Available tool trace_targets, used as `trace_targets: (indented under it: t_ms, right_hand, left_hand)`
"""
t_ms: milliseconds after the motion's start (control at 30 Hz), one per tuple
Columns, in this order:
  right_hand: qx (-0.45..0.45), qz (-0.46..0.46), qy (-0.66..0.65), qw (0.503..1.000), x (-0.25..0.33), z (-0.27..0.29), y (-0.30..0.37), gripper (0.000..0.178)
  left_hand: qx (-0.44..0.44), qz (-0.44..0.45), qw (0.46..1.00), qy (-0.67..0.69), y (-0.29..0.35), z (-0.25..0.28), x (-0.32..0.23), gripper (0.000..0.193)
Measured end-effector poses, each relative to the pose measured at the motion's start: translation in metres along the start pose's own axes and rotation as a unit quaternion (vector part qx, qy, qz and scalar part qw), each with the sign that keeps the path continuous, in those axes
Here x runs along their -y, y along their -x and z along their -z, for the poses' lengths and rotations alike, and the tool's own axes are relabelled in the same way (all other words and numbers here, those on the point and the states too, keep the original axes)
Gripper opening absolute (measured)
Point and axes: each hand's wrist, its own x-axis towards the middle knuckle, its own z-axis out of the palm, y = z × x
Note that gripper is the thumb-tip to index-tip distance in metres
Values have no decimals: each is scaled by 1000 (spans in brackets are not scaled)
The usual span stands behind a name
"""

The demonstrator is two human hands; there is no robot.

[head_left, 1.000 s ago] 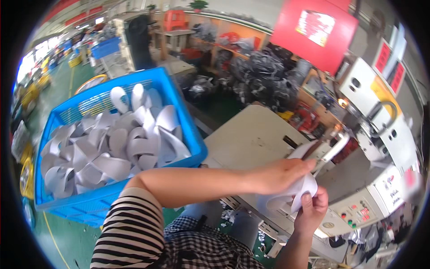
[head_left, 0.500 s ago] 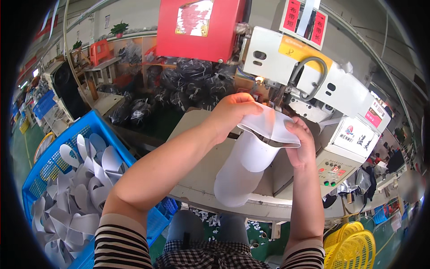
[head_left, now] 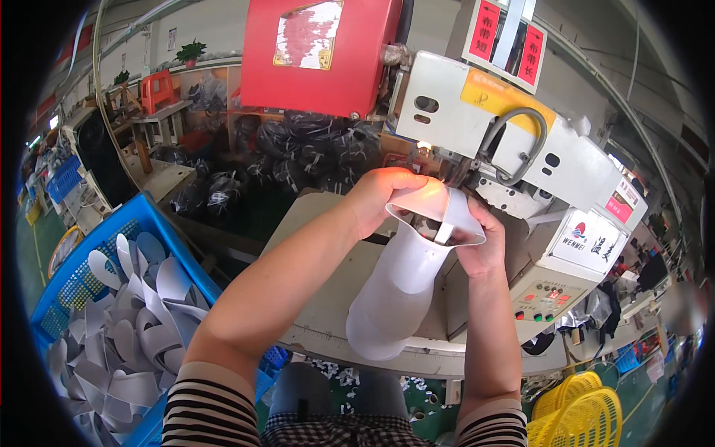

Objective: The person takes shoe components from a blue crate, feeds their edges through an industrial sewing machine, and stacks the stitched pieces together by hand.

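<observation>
A white shoe upper hangs in front of the machine head, its rounded toe toward me and its open collar spread. My left hand pinches the collar's left side, fingers mostly hidden behind it. My right hand grips the right side, its thumb on the edge. A narrow pale strip crosses the collar between my hands. Just beyond the collar is the working head of a white machine, with a small lit lamp. Orange light falls on my left fingers and the material.
A blue basket full of pale curved pieces stands at my left. The machine's worktable curves in front of me. At the right are its control panel and yellow baskets below. A red box hangs overhead; black bags lie behind.
Both hands have shifted slightly left with the shoe upper. The collar has turned, and the strip across its opening now shows plainly. The camera view has moved a little.
</observation>
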Motion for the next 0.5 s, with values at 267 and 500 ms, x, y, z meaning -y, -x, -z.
trace_targets:
  t_ms: [267, 500]
  right_hand:
    - [-8, -18, -18, 1000, -20, 10, 16, 28]
    - [-11, 19, -4, 1000, -25, 7, 18, 25]
  left_hand:
    - [0, 37, 998, 48, 6, 8, 25, 32]
    - [-48, -11, 998, -39, 16, 3, 33, 32]
